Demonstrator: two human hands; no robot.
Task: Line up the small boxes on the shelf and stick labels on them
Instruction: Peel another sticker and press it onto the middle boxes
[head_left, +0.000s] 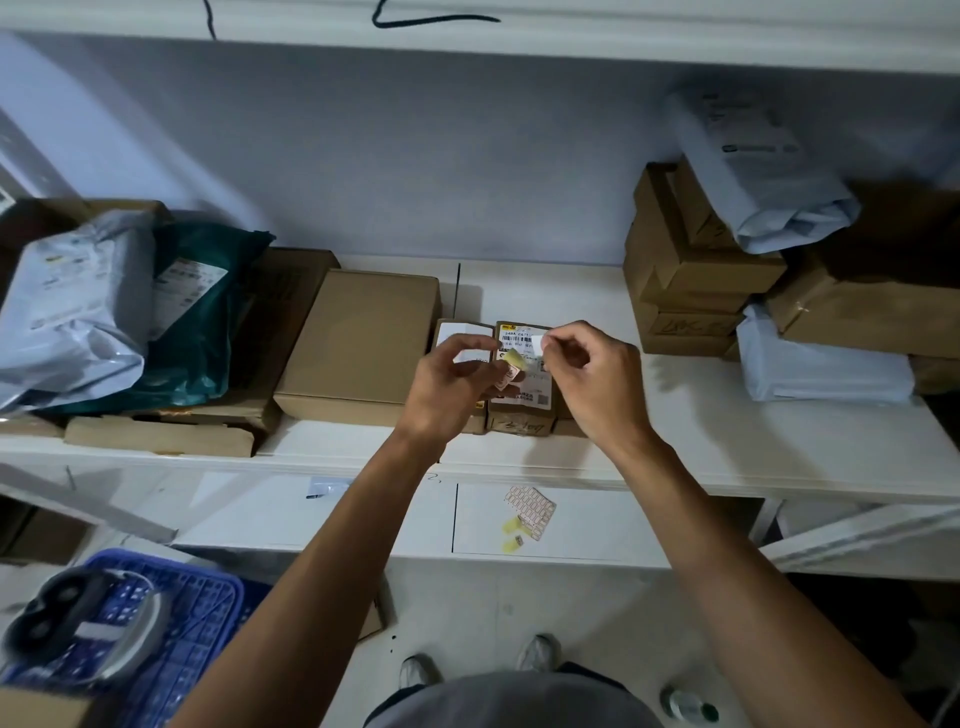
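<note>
Two small brown boxes stand side by side on the white shelf (675, 441), each with a printed label on top: one (457, 332) behind my left hand, the other (522, 410) between my hands. My left hand (449, 387) pinches a small strip of label sheet with yellowish backing (511, 366). My right hand (597, 379) pinches a small white label (537, 343) just above the second box.
A bigger brown box (363, 343) lies left of the small ones, beside grey and green mailer bags (104, 312). Stacked boxes and white bags (727, 270) fill the right. On the lower shelf lie a label sheet (530, 506) and yellow scraps. A blue crate (171, 623) sits bottom left.
</note>
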